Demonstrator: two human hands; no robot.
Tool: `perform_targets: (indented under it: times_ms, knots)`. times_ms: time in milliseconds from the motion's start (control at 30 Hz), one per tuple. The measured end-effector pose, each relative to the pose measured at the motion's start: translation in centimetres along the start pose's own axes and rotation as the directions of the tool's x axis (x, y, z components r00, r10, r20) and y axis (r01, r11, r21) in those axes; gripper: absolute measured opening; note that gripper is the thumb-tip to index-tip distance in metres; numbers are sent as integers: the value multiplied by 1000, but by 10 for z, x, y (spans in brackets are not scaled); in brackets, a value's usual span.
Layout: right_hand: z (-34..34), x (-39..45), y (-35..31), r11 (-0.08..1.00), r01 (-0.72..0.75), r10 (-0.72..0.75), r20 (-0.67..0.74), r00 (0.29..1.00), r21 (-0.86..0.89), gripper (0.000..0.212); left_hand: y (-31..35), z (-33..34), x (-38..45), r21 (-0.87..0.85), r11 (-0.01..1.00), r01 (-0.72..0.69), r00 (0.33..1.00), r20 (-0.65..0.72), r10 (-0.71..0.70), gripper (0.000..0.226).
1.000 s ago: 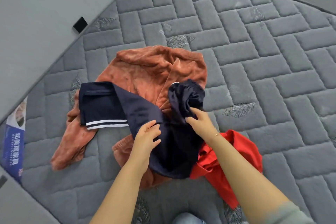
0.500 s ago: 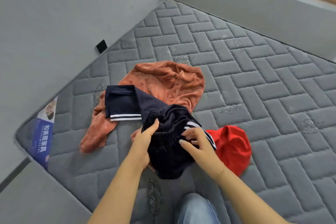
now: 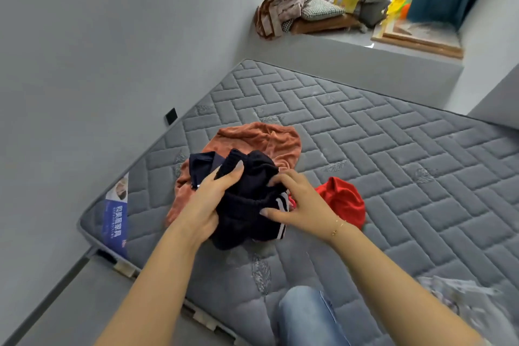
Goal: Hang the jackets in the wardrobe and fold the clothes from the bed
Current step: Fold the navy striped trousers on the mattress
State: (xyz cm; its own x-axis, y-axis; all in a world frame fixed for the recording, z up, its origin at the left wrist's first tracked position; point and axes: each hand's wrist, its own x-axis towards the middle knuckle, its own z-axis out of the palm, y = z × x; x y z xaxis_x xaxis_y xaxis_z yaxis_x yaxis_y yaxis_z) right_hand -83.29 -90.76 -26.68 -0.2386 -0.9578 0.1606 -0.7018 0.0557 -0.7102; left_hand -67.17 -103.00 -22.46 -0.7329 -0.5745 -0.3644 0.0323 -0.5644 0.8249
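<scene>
Bunching the navy garment (image 3: 247, 205) up off the bed (image 3: 393, 166), my left hand (image 3: 213, 199) and right hand (image 3: 297, 205) gripped it between them; a second earlier it lay spread; folding hadn't started.

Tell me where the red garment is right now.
In the head view, the red garment lies on the mattress, just right of the right hand and the navy garment both hands grip.

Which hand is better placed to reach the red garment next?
Right. The right hand grips the navy garment directly beside the red garment; the left hand is on the far side, near the rust-orange garment.
</scene>
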Motion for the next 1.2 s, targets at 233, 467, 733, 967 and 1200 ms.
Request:
perform_targets:
  times_ms: [233, 467, 733, 967, 1200]
  knots:
    - [-4, -57, -46, 997, -76, 72, 143, 987, 24, 36, 25, 25, -58, -130, 950, -283, 917, -327, 229, 38]
    - [-20, -91, -87, 978, -77, 74, 20, 997, 195, 21, 6, 0, -147, -113, 893, -437, 586, -789, 186, 49]
    - [-59, -137, -149, 891, 149, -148, -35, 988, 429, 8, -28, 24, -300, 213, 810, -547, 309, -848, 431, 24]
    - [-73, -164, -255, 702, 149, -127, -84, 988, 696, 19, 10, 27, -444, 380, 764, -521, 581, -498, 644, 72]
    - [-55, -184, -342, 679, 233, -189, -140, 972, 696, 16, 12, -9, -542, 708, 681, -187, 540, -505, 673, 48]
